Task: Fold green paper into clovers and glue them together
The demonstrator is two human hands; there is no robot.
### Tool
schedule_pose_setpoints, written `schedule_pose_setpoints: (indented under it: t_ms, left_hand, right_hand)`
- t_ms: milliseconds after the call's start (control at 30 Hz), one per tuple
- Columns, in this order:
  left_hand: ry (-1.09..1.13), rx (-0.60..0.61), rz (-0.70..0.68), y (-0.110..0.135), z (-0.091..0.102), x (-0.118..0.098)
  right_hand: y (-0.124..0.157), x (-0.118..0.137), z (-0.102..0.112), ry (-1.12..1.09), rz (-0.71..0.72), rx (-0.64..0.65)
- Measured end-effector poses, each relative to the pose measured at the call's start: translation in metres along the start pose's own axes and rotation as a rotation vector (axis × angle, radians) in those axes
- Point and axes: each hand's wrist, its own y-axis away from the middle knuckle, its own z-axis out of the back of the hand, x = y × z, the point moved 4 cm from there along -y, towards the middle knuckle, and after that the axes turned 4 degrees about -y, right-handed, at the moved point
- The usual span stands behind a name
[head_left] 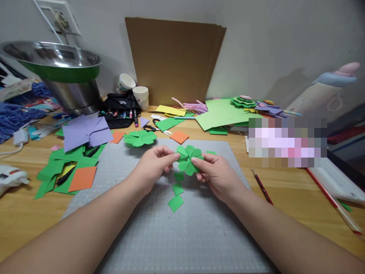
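Between my hands is a green paper flower (188, 156) with rounded, creased petals, raised above a grey cutting mat (182, 243). My left hand (155, 165) pinches its left edge between thumb and fingers. On its right side, my right hand (215, 171) grips a petal with the thumb on top. Small green paper squares (176, 203) lie on the mat just below the flower. A larger green paper flower (140, 138) rests at the mat's back left edge.
Orange paper squares (82, 179), green scraps (51, 171) and purple paper (87, 133) lie left. Scissors (155, 127) and a pencil case (119, 110) sit behind the mat. A glue gun (13, 178) is far left, a pencil (262, 186) right. Cardboard (173, 61) leans on the wall.
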Motion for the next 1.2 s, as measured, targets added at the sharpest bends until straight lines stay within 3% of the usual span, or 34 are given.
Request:
schedule_pose_setpoints:
  t_ms: [267,633,933,1067,1200]
  left_hand:
    - [0.011,-0.037,-0.003,0.000,0.002,-0.002]
    - [0.133,0.053,0.053,-0.003,-0.003,0.007]
    - [0.135,0.008,0.056,0.000,-0.007,0.008]
    - [0.121,0.106,0.066,0.002,-0.015,0.012]
    - [0.152,0.106,0.046,0.002,-0.016,0.016]
  right_hand:
    - [0.001,0.002,-0.003,0.059,-0.007,0.021]
    - [0.002,-0.001,-0.005,0.051,-0.026,0.058]
    - [0.001,0.001,-0.004,-0.008,-0.006,-0.008]
    - [0.004,0.001,-0.007,-0.097,-0.010,-0.038]
    - [0.007,-0.002,-0.012,-0.148,-0.036,0.007]
